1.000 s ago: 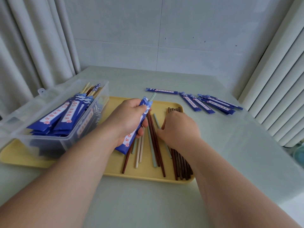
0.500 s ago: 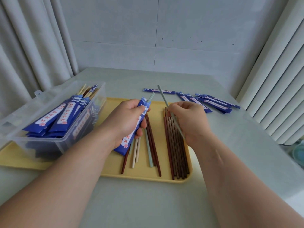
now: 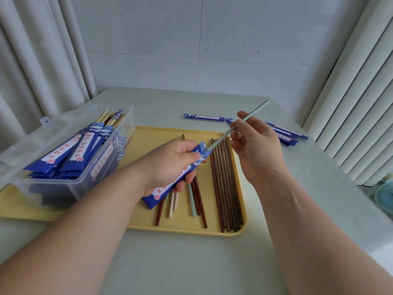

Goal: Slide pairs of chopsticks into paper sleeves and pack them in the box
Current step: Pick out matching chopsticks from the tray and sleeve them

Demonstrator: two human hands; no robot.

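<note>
Loose chopsticks (image 3: pixel 225 184) crowd tray (image 3: pixel 148 135) beside box (image 3: pixel 63 184).

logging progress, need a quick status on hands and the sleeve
Left hand grips blue sleeve. Right hand feeds pale green chopstick into its mouth. Nothing blocking; loose chopsticks wait on yellow tray.

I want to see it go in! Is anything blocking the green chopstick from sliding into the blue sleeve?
Nothing visible blocks it. The right hand holds the green chopstick with its lower tip right at the open mouth of the sleeve, which the left hand grips. Whether another chopstick already sits inside cannot be seen.
</note>
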